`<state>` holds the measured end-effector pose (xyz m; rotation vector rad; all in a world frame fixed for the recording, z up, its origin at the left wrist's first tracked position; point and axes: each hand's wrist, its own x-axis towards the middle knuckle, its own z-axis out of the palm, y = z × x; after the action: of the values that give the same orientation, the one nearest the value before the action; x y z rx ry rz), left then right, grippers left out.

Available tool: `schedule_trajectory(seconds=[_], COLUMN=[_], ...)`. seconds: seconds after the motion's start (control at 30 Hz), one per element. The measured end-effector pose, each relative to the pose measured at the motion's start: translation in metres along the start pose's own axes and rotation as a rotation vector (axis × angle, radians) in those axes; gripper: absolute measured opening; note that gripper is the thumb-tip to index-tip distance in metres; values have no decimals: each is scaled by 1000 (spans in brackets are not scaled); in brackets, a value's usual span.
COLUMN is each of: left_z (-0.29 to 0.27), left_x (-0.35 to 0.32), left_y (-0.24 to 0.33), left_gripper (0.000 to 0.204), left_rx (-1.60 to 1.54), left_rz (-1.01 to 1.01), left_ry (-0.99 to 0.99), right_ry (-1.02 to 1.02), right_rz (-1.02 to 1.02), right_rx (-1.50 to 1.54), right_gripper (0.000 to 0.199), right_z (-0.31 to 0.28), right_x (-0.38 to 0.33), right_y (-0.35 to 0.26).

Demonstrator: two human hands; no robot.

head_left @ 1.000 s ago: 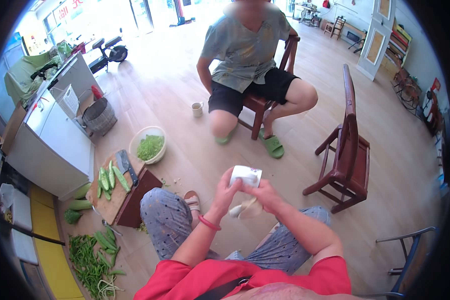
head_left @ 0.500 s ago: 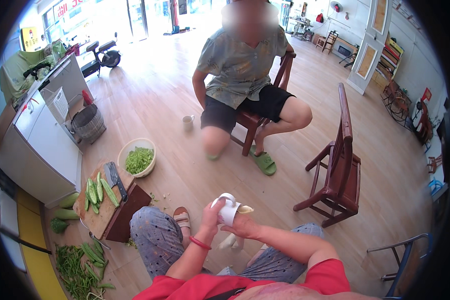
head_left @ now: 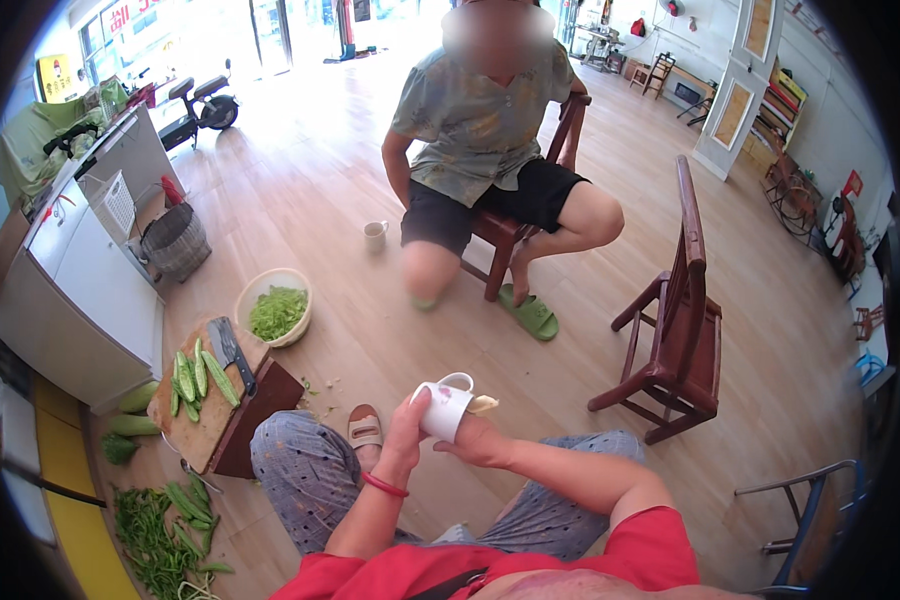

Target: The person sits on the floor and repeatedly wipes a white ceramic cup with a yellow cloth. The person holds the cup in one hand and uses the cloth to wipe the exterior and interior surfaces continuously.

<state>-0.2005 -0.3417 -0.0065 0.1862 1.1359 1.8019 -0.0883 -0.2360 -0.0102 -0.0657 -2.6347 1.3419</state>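
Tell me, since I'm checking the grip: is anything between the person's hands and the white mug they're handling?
Nothing visible is. The left hand touches the white mug directly, fingers on its side. The right hand is under and behind the mug, against it. A pale piece sticks out beside the mug by the right hand; what it is cannot be told.

Both arms reach forward over the knees. The left hand [head_left: 406, 432] and right hand [head_left: 476, 441] are curled close together.
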Motion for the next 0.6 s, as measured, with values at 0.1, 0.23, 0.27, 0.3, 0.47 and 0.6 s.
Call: schedule_trajectory(seconds=[0.1, 0.23, 0.27, 0.3, 0.47, 0.6], left_z=[2, -11, -11, -12, -30, -8], left_x=[-7, -14, -16, -18, -12, -14], left_y=[0, -3, -3, -3, -19, -10], left_gripper=[54, 46, 42, 39, 29, 37], left_rx=[107, 33, 16, -2, -38, -95], left_rz=[270, 306, 260, 213, -36, 38], left_ry=[-60, -118, -82, -47, 15, -57], right_ry=[-9, -64, -103, -142, 6, -17], right_rz=[262, 270, 174, 79, -62, 158], right_rx=[534, 627, 428, 228, 44, 382], right_gripper=[43, 47, 47, 46, 38, 32], right_z=[1, -3, 0, 3, 27, 20], right_x=[-4, -6, -7, -8, -16, -19], right_y=[0, -35, -37, -39, -23, -4])
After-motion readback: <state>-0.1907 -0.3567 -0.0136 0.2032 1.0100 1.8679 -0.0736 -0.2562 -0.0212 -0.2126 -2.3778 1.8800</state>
